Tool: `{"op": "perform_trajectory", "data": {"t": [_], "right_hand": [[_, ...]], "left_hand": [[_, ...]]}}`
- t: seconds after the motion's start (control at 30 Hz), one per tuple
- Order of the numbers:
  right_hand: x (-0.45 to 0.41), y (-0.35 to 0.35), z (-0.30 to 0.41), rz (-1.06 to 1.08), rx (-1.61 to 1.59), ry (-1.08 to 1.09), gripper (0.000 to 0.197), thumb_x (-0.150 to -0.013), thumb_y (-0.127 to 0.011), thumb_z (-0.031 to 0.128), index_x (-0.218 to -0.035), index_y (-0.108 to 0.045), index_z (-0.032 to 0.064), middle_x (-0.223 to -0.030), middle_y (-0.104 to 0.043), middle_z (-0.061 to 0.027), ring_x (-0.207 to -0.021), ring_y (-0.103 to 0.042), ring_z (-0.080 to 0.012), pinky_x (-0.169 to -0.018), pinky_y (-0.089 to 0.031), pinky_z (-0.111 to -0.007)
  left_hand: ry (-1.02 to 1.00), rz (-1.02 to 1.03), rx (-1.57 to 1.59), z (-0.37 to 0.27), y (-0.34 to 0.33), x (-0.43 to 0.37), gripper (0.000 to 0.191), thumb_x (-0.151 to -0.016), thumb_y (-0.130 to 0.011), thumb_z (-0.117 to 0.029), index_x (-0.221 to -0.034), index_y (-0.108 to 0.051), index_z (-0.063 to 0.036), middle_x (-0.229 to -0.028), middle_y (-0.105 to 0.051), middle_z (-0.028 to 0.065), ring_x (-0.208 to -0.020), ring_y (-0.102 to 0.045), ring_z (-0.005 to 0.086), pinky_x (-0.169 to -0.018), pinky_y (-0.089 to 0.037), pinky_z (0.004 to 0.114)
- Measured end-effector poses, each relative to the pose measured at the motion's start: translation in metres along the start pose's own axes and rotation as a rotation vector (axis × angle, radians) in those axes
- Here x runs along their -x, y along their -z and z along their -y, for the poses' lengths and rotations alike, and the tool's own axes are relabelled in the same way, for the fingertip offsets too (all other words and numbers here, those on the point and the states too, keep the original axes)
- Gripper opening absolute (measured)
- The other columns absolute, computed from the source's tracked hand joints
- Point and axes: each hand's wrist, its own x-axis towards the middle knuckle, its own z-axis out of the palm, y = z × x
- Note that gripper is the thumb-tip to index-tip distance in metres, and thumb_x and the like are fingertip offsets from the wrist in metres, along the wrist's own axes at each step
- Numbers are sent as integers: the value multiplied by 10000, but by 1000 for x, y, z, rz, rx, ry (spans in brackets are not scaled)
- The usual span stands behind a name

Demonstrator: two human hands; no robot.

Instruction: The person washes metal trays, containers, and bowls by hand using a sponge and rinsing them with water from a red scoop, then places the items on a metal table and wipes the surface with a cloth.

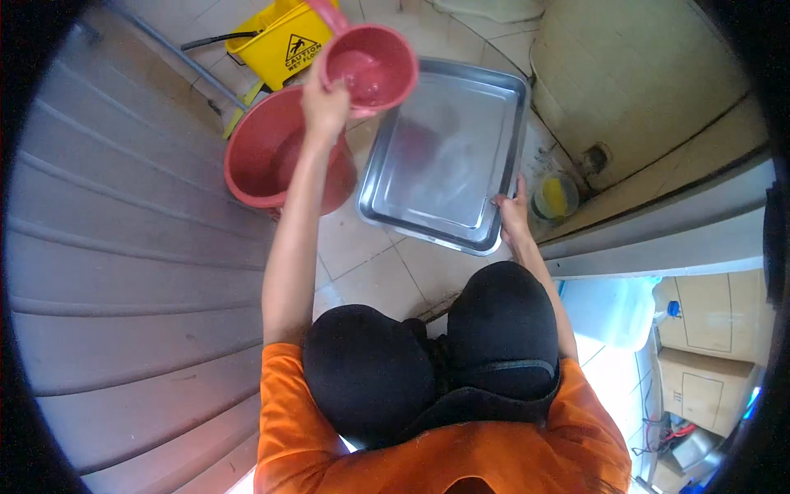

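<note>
My left hand (326,111) grips the near-left side of a pink plastic dipper (376,68), whose handle points up and away. The dipper is tilted, its inside facing me, with shiny spots at the bottom. It overlaps the far-left corner of a rectangular stainless steel tray (463,148); I cannot tell whether they touch. My right hand (513,213) holds the tray's right rim near the closest corner, thumb over the edge. The tray's inside looks wet and reflects a pinkish patch. Below my left forearm, partly hidden by it, stands a red plastic bucket (247,185).
A yellow mop bucket (278,46) with a warning sign stands beyond the red bucket. At right, a small round tub (566,200) contains a yellow sponge (554,192). A ribbed panel (142,253) lines the left. Cardboard boxes (710,395) and a plastic jug (611,309) sit behind right.
</note>
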Motion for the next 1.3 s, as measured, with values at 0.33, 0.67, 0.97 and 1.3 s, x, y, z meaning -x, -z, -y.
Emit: {"op": "perform_trajectory", "data": {"t": [0.33,0.67,0.97,1.3], "right_hand": [[7,12,-17,221,161,-106,730,-679,-465,-70,-1367,-269,72,-1054,-536,-125,-875,-525,-192,-749,-448,-297],[1,7,-10,169,127,-143,634,-675,-430,-67,-1284,-345,87,-887,-530,-98,-681,-501,-154,-540,-426,-276],[-1,-39,77,43,1059,659,775,-753,-499,-17,-1409,-186,250,-1072,-488,-209,-963,-529,-367,-797,-472,-422],[-49,-46,79,138,1734,1386,664,-792,-497,108,-1382,-279,324,-1019,-528,-25,-927,-536,-206,-752,-446,-362]], "left_hand": [[-491,60,-605,28,-77,14,656,-731,-506,29,-1287,-442,-314,-1328,-256,375,-757,-613,432,-684,-528,420],[-331,-51,-274,34,-50,7,631,-728,-466,79,-1313,-411,-151,-1317,-410,217,-1052,-546,358,-916,-431,377],[8,-84,309,-63,-20,-1,559,-777,-346,103,-1305,-354,-80,-1212,-473,151,-1021,-566,322,-649,-600,363],[-721,95,-517,-44,-20,-21,669,-708,-452,80,-1270,-467,-282,-1258,-448,263,-929,-583,413,-817,-507,402]]}}
